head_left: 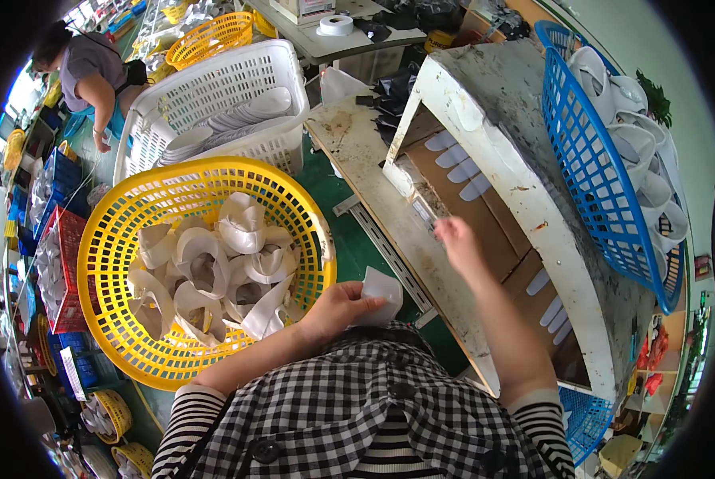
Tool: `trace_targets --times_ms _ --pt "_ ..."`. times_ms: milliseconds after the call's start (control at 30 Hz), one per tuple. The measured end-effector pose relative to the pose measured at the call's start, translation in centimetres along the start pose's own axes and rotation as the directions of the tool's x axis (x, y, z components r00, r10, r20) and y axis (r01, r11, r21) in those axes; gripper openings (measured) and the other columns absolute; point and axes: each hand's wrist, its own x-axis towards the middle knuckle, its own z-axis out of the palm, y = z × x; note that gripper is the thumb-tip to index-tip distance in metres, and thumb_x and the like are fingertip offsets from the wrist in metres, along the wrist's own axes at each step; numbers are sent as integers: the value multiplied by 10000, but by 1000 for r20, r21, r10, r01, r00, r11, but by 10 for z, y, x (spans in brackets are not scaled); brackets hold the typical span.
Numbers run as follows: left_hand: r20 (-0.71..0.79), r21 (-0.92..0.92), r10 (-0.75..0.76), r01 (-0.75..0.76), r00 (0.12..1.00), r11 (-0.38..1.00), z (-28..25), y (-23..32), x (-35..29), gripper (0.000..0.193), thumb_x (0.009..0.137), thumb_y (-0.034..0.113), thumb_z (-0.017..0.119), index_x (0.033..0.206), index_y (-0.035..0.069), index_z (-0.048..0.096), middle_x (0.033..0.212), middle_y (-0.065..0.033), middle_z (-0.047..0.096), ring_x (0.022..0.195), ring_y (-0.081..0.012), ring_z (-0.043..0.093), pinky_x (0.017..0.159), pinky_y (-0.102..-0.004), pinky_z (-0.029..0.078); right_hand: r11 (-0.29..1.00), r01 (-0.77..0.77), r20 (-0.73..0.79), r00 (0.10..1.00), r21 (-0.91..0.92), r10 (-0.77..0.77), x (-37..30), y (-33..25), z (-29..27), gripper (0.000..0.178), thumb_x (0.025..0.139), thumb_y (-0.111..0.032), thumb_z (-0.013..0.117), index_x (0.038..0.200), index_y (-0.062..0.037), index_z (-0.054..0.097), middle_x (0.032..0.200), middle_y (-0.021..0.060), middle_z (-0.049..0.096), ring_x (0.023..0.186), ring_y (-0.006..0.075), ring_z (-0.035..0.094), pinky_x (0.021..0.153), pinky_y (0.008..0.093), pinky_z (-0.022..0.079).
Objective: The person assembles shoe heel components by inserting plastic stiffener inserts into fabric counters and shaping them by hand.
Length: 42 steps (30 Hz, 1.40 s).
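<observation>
My left hand [343, 307] is closed on a white shoe upper piece [382, 294], pinched between thumb and fingers just in front of my body. Over the front ledge of the worn white bench [357, 144], my right hand [458, 242] has its fingers drawn together. A slim greyish object [422, 211] lies at those fingertips, too small and blurred to name. To the left of my left hand stands a round yellow basket [316, 231], holding several curved white shoe uppers [202, 259].
On the bench's brown lower shelf [433, 184] lie rows of pale oval pieces [476, 188]. A blue basket [593, 160] of white uppers rests on top. Beyond the yellow basket is a white crate [206, 88] with stacked pieces. Another person [94, 72] bends at the far left.
</observation>
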Motion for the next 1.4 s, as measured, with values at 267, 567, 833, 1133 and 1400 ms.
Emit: trace_targets --times_ms 267,567,833,1133,1400 --pt "-79 379 12 19 997 925 -4 -5 1 323 867 211 651 1043 -54 597 888 -31 649 783 -61 575 701 -217 465 684 244 -131 884 -687 -448 177 14 16 243 858 -242 592 962 -26 631 919 176 644 868 330 613 744 401 490" --pt "-251 260 38 29 967 965 -12 -26 -9 327 841 254 669 1003 -28 643 848 -65 675 746 -83 599 693 -244 484 388 153 -160 732 -909 -663 271 99 35 195 837 -228 582 825 -42 638 830 173 637 765 334 616 685 414 497" --pt "-263 163 8 37 965 986 -11 -24 6 409 842 228 670 1114 -57 558 888 -100 665 783 -111 611 700 -251 491 923 132 -574 748 -361 -331 261 104 -5 342 872 -228 548 1165 -54 576 1182 153 578 1095 261 553 833 367 501" --pt "-292 484 234 -68 927 873 -22 -4 51 400 836 180 623 1219 102 537 926 -114 653 802 -176 628 732 -302 509 642 264 -233 963 720 -136 12 -77 30 246 939 -148 463 1113 26 457 1247 190 481 1097 288 538 914 419 489" --pt "-206 249 420 -368 884 896 -27 -16 77 298 825 210 624 1073 43 622 987 -103 649 901 -155 615 774 -303 500 610 781 309 551 136 -775 -90 -128 43 143 726 -48 613 868 -56 602 1061 114 640 967 331 604 863 393 478"
